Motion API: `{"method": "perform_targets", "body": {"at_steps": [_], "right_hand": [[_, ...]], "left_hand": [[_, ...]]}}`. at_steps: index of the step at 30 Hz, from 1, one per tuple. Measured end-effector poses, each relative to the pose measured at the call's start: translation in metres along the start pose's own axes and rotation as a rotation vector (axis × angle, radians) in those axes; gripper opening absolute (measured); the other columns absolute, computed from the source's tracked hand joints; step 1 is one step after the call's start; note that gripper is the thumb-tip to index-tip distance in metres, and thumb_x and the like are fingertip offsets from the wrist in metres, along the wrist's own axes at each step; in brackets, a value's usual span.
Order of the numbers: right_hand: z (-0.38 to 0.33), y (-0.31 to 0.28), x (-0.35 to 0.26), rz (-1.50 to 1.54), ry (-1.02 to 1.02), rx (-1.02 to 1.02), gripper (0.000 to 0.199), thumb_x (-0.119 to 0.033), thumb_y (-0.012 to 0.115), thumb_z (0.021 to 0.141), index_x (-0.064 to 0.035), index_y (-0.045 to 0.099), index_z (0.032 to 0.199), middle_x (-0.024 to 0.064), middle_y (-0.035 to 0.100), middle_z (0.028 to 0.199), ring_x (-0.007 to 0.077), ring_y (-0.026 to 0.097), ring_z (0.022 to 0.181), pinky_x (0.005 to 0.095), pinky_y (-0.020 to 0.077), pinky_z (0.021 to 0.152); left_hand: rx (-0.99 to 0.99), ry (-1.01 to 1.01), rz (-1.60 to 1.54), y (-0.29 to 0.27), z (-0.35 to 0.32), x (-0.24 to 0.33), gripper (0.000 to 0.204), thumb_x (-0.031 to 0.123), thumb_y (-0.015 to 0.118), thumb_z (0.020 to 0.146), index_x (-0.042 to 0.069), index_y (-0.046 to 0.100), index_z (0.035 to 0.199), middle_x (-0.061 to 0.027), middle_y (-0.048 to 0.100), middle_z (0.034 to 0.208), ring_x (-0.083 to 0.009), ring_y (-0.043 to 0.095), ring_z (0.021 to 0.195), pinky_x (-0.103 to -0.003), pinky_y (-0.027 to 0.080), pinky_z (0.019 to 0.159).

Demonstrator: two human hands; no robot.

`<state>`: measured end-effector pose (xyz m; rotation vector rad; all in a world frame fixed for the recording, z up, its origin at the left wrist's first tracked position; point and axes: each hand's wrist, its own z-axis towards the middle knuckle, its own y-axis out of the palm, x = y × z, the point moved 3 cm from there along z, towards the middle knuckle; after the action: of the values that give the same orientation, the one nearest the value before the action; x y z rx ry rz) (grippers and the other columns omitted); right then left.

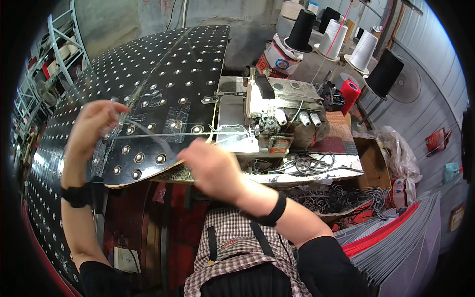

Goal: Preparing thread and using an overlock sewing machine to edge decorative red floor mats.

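1. Fingers of the left hand (94, 123), left of the frame's middle, bend inward; those of the right hand (210, 166), near the frame's centre, are curled under. Motion blur makes it impossible to tell whether either set is pinching anything.
2. Black tabletop (208, 79), the largest thing about, fills the upper left of the frame, studded with shiny metal balls and patched with clear tape.
3. Just right of centre stands a grey sewing machine (287, 99), with a brightly lit plate at its left end; a tangle of dark cord (316, 163) lies below it.
4. White thread cone (332, 39) and red thread cone (350, 94) stand at the upper right.
5. Pale strip (163, 143) slants between the two hands, left of centre: narrow, whitish, partly see-through, smeared by blur.
6. Thinnest is a light line (183, 134), running nearly level from the left hand's side to the machine.
7. Handling the strip beside the machine seems the step in hand; the next move probably calls for a sure grip and keeping strip and line untangled.
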<state>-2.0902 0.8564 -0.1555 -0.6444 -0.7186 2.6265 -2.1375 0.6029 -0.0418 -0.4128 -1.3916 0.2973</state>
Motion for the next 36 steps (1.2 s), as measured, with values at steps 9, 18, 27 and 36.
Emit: {"method": "perform_targets", "body": {"at_steps": [9,18,27,36], "right_hand": [[0.006,0.009,-0.087,0.348,-0.448,-0.064,0.019,-0.008,0.057,0.077,-0.0012,0.059,0.095,0.0104,0.059,0.089,0.0216,0.06,0.082,0.0304,0.0511,0.066],[-0.005,-0.018,0.063,-0.098,0.31,0.027,0.019,-0.004,0.057,0.083,-0.002,0.06,0.102,0.013,0.06,0.088,0.0318,0.06,0.081,0.036,0.0498,0.069],[0.0,0.035,-0.022,0.01,-0.1,-0.129,0.013,-0.006,0.058,0.066,-0.0065,0.052,0.078,0.0078,0.049,0.078,0.0245,0.055,0.075,0.0357,0.0459,0.064],[-0.037,-0.018,-0.003,0.034,0.13,-0.206,0.053,-0.005,0.063,0.076,-0.0014,0.05,0.127,0.0189,0.051,0.128,0.0311,0.06,0.103,0.0366,0.0516,0.084]], "left_hand": [[-0.771,-0.113,0.015,0.135,-0.015,-0.013,0.02,0.014,0.057,0.087,0.001,0.07,0.093,0.0014,0.064,0.075,-0.0036,0.048,0.067,-0.021,0.039,0.06],[-0.117,0.034,-0.051,0.008,0.019,-0.004,0.016,0.011,0.054,0.091,0.001,0.065,0.087,0.0001,0.063,0.076,-0.0021,0.047,0.057,-0.016,0.035,0.052],[-0.729,-0.141,0.062,0.157,0.036,-0.038,0.029,0.017,0.055,0.09,-0.002,0.065,0.109,-0.0041,0.07,0.088,-0.003,0.05,0.065,-0.019,0.04,0.055],[-0.151,0.358,0.72,0.139,0.079,-0.044,0.018,0.01,0.052,0.077,0.006,0.07,0.078,-0.0163,0.066,0.077,-0.0337,0.064,0.077,-0.041,0.05,0.073]]}}
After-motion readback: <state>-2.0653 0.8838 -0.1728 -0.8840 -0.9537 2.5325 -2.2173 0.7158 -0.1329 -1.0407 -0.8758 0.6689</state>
